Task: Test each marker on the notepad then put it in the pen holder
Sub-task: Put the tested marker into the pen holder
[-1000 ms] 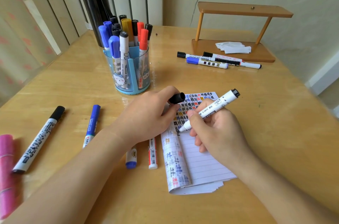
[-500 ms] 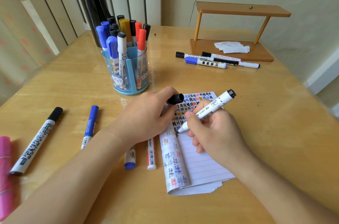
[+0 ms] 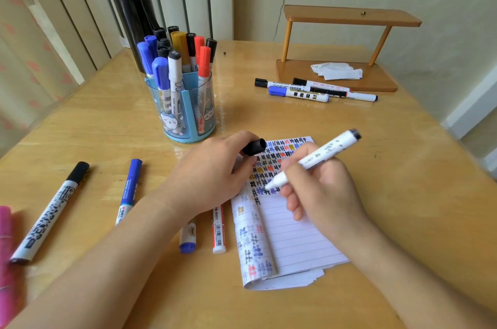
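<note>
Right, well into it by the look of things. Locked in a writing grip in the right hand (image 3: 322,194): one white marker (image 3: 320,155), uncapped, nib down on the notepad (image 3: 295,242) at the end of the lowest row of scribbles. Pinched between thumb and fingers of the left hand (image 3: 215,170): the black cap (image 3: 254,147), held over the pad's top left corner. So, testing step under way, not yet capped, not yet dropped into the pen holder (image 3: 188,110).

Done so far, judging from that holder just beyond the left hand: roughly thirteen markers standing in it. Three blue caps, two red, one mustard, the rest black-topped, though crowded at the back and hard to count for sure. Rows of coloured marks across the upper part of the page, lower lines blank.

Left to do: seven loose on the table (image 3: 403,194), by this count. Four near the left forearm:
- a black-capped marker (image 3: 51,210)
- a blue marker (image 3: 129,188)
- a blue-ended marker (image 3: 188,237), half hidden under the arm
- a red-printed marker (image 3: 219,231), just beside the notepad

Then the far trio (image 3: 304,94), well apart at the back right in front of the wooden stand (image 3: 376,85): two black caps, one blue. Also something pink (image 3: 4,248) at the left edge, too cropped to call.

Past halfway, probably: one in hand, seven waiting.
</note>
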